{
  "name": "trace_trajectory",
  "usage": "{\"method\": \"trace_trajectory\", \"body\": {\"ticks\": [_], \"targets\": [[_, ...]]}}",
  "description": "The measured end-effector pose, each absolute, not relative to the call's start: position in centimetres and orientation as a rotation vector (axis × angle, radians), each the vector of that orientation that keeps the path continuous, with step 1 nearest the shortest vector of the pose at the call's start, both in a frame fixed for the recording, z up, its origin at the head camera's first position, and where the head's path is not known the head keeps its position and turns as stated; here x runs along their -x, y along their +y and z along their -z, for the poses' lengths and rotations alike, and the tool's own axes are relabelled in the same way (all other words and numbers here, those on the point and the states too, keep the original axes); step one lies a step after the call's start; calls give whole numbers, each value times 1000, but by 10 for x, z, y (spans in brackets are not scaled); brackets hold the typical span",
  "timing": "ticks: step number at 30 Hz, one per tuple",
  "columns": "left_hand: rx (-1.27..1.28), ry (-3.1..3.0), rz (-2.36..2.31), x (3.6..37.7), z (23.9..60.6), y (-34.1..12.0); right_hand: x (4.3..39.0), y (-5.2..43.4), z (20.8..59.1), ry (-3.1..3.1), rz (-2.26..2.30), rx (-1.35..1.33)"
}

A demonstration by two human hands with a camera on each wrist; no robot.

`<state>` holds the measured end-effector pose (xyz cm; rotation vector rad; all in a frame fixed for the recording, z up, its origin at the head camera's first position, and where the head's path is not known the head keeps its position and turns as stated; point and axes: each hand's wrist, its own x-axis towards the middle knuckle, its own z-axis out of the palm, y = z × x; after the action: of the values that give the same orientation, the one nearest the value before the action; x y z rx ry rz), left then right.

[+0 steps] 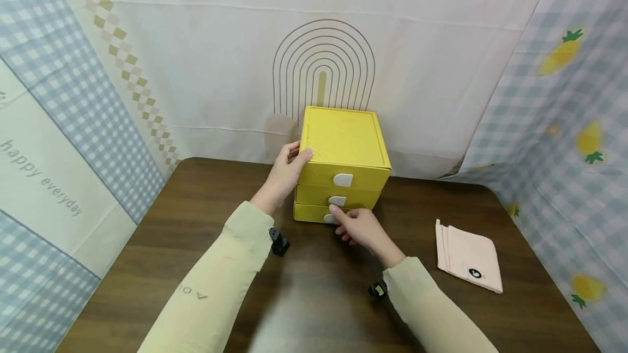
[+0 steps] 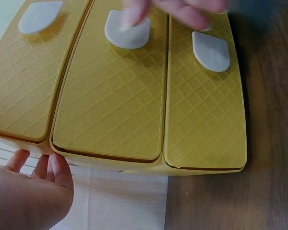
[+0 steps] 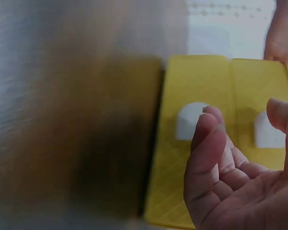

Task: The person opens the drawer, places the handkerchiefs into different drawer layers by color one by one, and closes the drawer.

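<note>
Carefully, a person's left grip [image 1: 284,170], unclenched, is resting against the left side of a yellow drawer box [image 1: 343,135], while the right grip [image 1: 360,227], loosely curled and grasping nothing, is hovering nearer the white middle tab [image 1: 338,200], contact unclear. The box is standing on the tabletop [image 1: 211,195], just beyond the right grip and right of the left one, its drawer fronts [image 2: 110,96] facing the right grip, their long axis running crosswise
</note>
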<state>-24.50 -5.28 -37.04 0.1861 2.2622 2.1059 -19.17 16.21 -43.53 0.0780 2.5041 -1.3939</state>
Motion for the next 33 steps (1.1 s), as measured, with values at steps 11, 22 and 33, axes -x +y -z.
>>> {"method": "trace_trajectory", "body": {"ticks": [11,22,33], "targets": [[-181,2197,-2132,242,371,-51,192,167,456,2464,1400,-128],[-164,2162,-2185,243,376,-47,196,154,464,2250,1536,-217],[-173,2161,-2210,242,379,-47,194,153,466,2071,1613,-305]]}}
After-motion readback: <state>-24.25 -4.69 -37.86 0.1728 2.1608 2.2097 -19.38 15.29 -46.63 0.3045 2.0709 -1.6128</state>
